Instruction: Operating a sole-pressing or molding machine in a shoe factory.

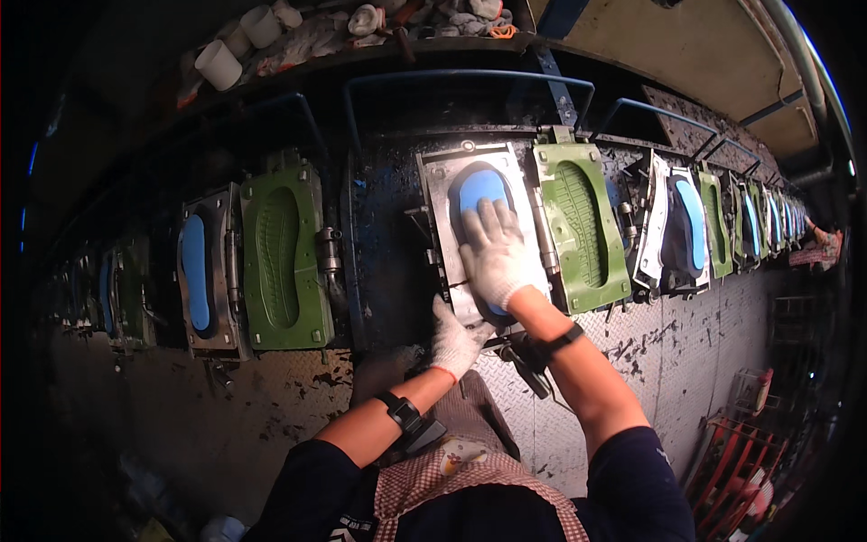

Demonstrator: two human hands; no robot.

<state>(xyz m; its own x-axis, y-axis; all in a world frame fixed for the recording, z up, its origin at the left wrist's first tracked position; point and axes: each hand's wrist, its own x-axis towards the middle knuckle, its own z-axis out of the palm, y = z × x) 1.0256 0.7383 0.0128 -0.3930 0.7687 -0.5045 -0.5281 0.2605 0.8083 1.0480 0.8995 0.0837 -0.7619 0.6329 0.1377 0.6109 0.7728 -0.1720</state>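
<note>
In front of me lies an opened shoe-sole mold, its silver metal half (437, 185) on the left and its green half (582, 226), with a ridged sole-shaped hollow, hinged on the right. A blue sole piece (481, 185) with a dark border sits in the silver half. My right hand (497, 257), in a white knit glove, lies flat over the blue piece with fingers stretched out, covering its middle. Near the silver half's lower left edge is my left hand (458, 341), also gloved. Its thumb points up along the edge; its other fingers are partly hidden.
On the left stands another opened mold with a blue sole piece (194, 271) and a green half (282, 262). More molds line up both ways. Blue bar frames (470, 74) run behind them. White cups (218, 65) and gloves sit on the shelf. A red rack (736, 465) stands at lower right.
</note>
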